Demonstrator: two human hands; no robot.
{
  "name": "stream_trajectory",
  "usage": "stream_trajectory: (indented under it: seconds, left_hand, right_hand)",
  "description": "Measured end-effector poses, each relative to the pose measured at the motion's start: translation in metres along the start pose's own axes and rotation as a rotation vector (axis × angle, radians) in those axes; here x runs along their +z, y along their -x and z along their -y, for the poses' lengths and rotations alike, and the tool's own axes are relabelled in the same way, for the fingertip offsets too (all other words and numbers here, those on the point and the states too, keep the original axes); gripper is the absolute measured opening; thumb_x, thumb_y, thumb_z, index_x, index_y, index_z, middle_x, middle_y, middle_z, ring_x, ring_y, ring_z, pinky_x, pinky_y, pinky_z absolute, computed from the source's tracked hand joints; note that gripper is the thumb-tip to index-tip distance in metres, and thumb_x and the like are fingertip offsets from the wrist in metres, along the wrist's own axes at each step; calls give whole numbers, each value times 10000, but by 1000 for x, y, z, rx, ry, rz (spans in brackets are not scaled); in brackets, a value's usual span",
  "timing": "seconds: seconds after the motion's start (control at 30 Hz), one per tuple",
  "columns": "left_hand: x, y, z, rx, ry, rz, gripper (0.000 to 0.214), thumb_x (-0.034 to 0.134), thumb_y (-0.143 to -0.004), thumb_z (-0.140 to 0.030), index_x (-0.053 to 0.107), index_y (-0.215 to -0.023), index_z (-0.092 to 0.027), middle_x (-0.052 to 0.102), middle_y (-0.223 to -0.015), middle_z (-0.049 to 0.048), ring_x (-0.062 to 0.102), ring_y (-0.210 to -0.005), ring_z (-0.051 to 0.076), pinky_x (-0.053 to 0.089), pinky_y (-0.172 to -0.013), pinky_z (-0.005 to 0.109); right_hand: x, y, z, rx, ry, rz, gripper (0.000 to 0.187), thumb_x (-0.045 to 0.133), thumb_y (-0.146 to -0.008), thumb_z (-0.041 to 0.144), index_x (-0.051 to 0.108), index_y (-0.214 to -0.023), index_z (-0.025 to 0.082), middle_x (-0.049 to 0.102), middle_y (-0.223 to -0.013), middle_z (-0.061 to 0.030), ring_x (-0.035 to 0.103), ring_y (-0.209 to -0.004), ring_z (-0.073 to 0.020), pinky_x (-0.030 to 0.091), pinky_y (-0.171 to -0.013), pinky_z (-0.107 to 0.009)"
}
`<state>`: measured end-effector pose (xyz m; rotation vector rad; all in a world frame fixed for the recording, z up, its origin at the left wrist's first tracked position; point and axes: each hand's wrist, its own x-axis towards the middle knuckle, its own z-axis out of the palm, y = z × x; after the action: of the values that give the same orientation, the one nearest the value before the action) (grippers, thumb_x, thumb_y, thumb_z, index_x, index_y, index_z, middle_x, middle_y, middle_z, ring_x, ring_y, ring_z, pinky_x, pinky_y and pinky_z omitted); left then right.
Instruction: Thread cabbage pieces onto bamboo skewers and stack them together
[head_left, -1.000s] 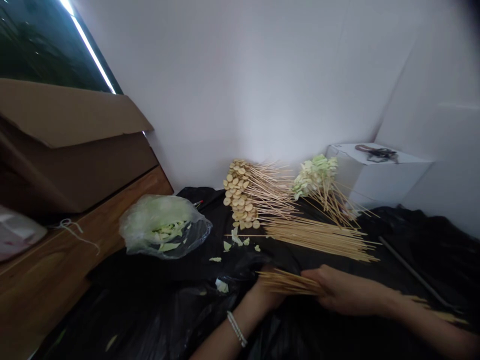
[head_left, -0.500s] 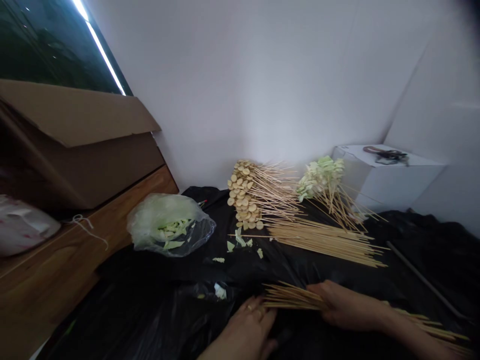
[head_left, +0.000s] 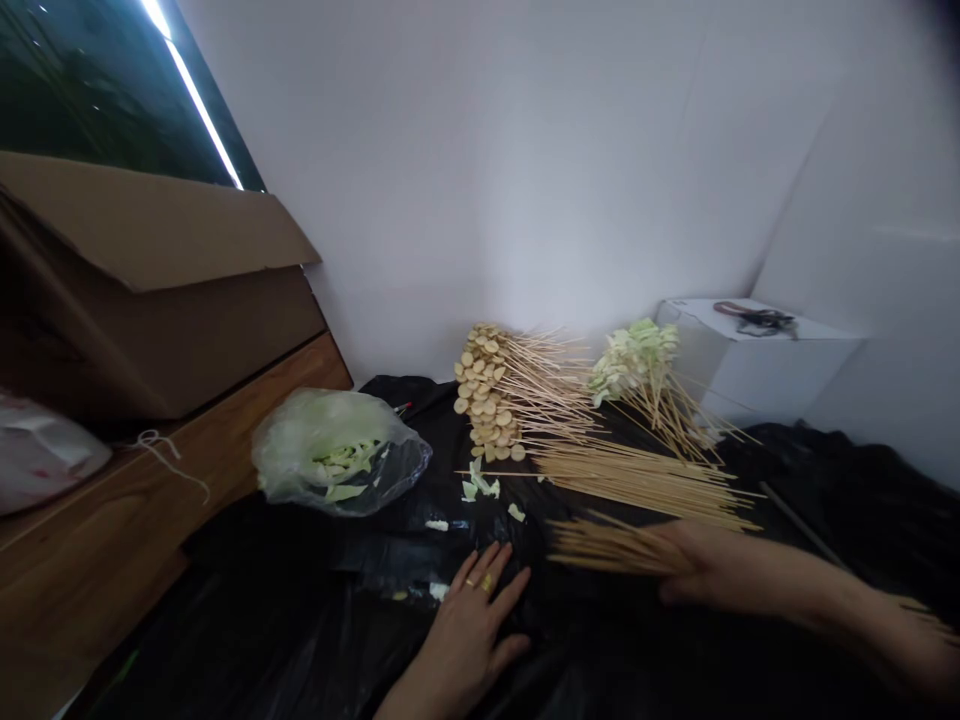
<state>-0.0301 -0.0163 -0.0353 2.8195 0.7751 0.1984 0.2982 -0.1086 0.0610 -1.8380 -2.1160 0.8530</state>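
In the head view, the left hand (head_left: 469, 625) lies open and flat, fingers spread, on the black plastic sheet (head_left: 247, 610) near its front edge, while the right hand (head_left: 724, 565) closes around a bundle of bamboo skewers (head_left: 607, 547) toward the sheet's right side. Just beyond the bundle lies a pile of bare skewers (head_left: 637, 478), with skewers of round tan slices (head_left: 486, 395) and skewers of pale green cabbage pieces (head_left: 634, 362) along the far edge. A clear plastic bag (head_left: 337, 452) holding cabbage sits near the left edge, beside a wooden ledge (head_left: 150, 500).
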Motion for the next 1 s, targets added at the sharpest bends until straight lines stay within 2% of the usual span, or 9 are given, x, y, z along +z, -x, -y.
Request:
stream_trajectory:
  seconds: [0.1, 0.17, 0.27, 0.33, 0.47, 0.57, 0.73, 0.83, 1.0]
  left_hand:
    - [0, 1, -1, -7, -8, -19, 758, 667, -806, -368, 279, -1457, -363, 301, -1536, 83, 297, -1399, 295, 324, -1103, 539]
    - [-1, 0, -2, -16, -11, -20, 758, 675, -801, -358, 291, -1454, -358, 305, -1534, 83, 296, -1399, 297, 320, -1105, 544]
    - [-2, -1, -4, -31, -11, -9, 750, 683, -795, -352, 312, -1447, -347, 303, -1535, 83, 295, -1400, 294, 314, -1112, 539]
    - [-2, -1, -5, -37, -10, -1, 748, 680, -797, -358, 311, -1448, -342, 296, -1539, 82, 289, -1404, 286, 307, -1119, 529]
    - [-2, -1, -5, -42, -9, 5, 768, 691, -786, -363, 305, -1450, -339, 284, -1544, 78, 271, -1412, 277, 295, -1129, 522]
    - [-2, -1, -5, -42, -4, -3, 756, 693, -785, -350, 322, -1443, -337, 302, -1536, 82, 284, -1406, 285, 305, -1121, 533]
    - [-1, 0, -4, -31, 5, -16, 747, 684, -792, -350, 319, -1445, -339, 300, -1535, 88, 296, -1399, 297, 321, -1108, 545]
    - [0, 0, -6, -42, 22, -14, 762, 683, -793, -333, 300, -1452, -347, 293, -1539, 76, 294, -1400, 296, 321, -1110, 542]
    - [-25, 3, -19, -65, 56, 49, 765, 692, -780, -294, 326, -1452, -302, 316, -1524, 106, 305, -1390, 322, 321, -1104, 548]
  right_hand:
    - [-29, -21, 6, -13, 85, -31, 325, 619, -757, 299, 645, -1070, 217, 685, -1057, -43, 615, -985, -229, 463, -866, -318]
    - [-28, -43, 8, -20, 164, -100, 359, 605, -800, 396, 621, -1099, 198, 676, -1067, -72, 617, -969, -241, 463, -853, -344]
    - [7, -72, 1, -2, 269, -165, 350, 587, -824, 460, 624, -1020, 173, 681, -945, -81, 631, -870, -243, 481, -779, -352]
    - [41, -80, -10, -45, 360, -269, 392, 602, -821, 467, 621, -1041, 144, 650, -1038, -129, 615, -945, -271, 474, -829, -394]
    - [89, -73, -38, -89, 471, -453, 613, 512, -872, 538, 478, -1351, 159, 508, -1352, -172, 474, -1238, -308, 394, -1005, -468]
    - [97, -60, -58, -80, 514, -450, 619, 401, -926, 539, 367, -1443, 200, 401, -1470, -130, 369, -1347, -270, 352, -1061, -468]
    - [90, -49, -74, -53, 538, -449, 571, 373, -936, 532, 392, -1432, 250, 388, -1485, -86, 339, -1370, -263, 306, -1093, -495]
    - [82, -57, -48, -61, 506, -473, 624, 412, -915, 558, 372, -1444, 230, 350, -1503, -106, 311, -1382, -280, 308, -1090, -501]
    - [72, -105, 49, -305, 415, -447, 552, 446, -935, 465, 427, -1409, 184, 356, -1496, -132, 282, -1392, -272, 308, -1099, -446]
